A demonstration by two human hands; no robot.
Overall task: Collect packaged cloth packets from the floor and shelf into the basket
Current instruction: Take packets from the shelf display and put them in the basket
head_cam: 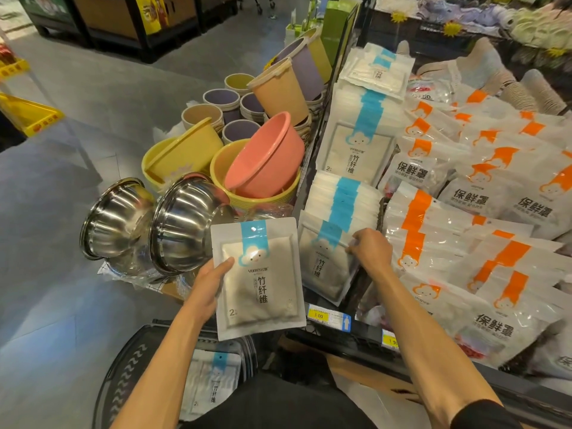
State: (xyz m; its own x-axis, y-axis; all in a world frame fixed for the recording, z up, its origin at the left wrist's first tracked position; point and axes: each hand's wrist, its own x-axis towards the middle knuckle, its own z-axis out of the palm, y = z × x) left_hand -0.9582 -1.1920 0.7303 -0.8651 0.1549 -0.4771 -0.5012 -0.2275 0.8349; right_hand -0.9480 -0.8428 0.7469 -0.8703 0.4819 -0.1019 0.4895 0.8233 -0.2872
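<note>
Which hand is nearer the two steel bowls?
Left. The left hand, holding a packet, is just right of the steel bowls; the right hand is farther right, pinching a shelf packet.

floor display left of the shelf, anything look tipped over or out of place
Yes. The two steel bowls lie tipped on their sides, the pink basin sits tilted in the yellow basin, and the beige bucket leans over the stacked tubs. Nothing looks spilled or broken.

2 bare forearms [411, 320], black sleeve [486, 414]
</note>
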